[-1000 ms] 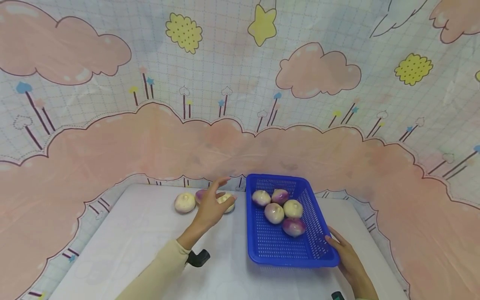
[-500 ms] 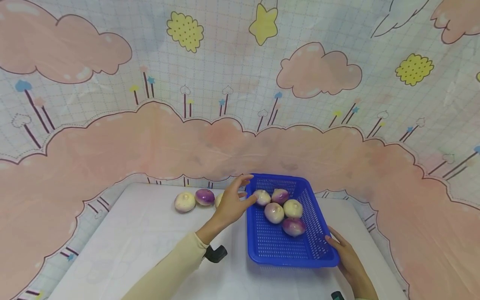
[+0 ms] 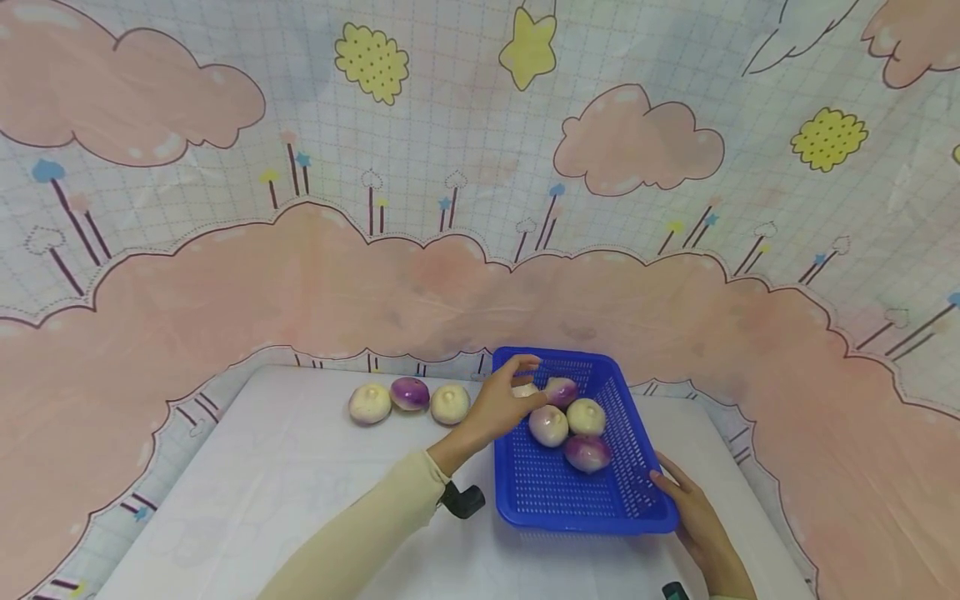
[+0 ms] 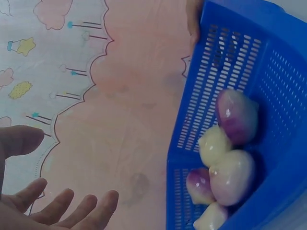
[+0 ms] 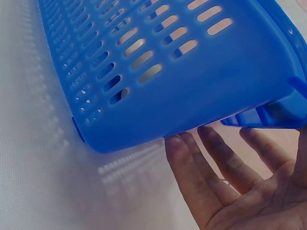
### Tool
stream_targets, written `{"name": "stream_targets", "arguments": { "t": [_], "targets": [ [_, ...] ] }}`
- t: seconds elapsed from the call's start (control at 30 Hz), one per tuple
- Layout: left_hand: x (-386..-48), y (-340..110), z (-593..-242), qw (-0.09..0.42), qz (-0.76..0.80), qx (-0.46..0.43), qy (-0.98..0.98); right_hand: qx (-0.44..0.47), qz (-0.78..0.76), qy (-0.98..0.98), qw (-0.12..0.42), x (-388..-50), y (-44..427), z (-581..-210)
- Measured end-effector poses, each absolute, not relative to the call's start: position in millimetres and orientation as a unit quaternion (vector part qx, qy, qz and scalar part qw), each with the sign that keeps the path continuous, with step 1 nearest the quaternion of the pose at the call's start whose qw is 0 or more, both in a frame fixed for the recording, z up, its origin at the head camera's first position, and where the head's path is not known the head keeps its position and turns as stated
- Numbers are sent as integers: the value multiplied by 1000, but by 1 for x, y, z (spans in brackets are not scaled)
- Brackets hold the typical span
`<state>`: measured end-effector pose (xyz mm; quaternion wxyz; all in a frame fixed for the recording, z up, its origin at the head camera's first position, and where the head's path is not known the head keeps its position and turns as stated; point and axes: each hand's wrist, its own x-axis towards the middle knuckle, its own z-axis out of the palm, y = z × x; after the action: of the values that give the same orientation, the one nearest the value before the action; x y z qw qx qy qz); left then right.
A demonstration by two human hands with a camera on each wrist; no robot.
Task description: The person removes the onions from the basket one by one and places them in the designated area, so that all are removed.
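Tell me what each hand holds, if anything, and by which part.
The right hand holds the blue, rectangular, perforated plastic basket by the near end of its right rim; the left hand holds nothing.

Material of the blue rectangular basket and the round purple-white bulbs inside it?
Blue rectangular slotted basket: likely moulded plastic, satin; even colour, regular slots.
Round purple-white bulbs: glossy, with bright highlights; could be real vegetable or plastic, can't tell.

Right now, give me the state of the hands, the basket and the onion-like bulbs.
Blue basket: open-topped, partly filled.
Basket bulbs: five together inside, one partly hidden.
Loose bulbs: three, lined up on the white table.
Left hand: relaxed, holding nothing.
Right hand: gripping the basket's rim.
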<state>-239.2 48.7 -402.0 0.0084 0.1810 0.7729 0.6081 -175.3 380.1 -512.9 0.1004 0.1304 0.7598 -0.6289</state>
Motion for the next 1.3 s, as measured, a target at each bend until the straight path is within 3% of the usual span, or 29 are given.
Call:
{"name": "stream_targets", "arguments": {
  "t": [0.5,1.3],
  "targets": [
    [-246,90,-407,70,629,138,762,128,-626,762,101,-178,382,-515],
    [-264,132,-450,149,597,78,784,135,-635,754,99,-176,380,-514]
  ]
}}
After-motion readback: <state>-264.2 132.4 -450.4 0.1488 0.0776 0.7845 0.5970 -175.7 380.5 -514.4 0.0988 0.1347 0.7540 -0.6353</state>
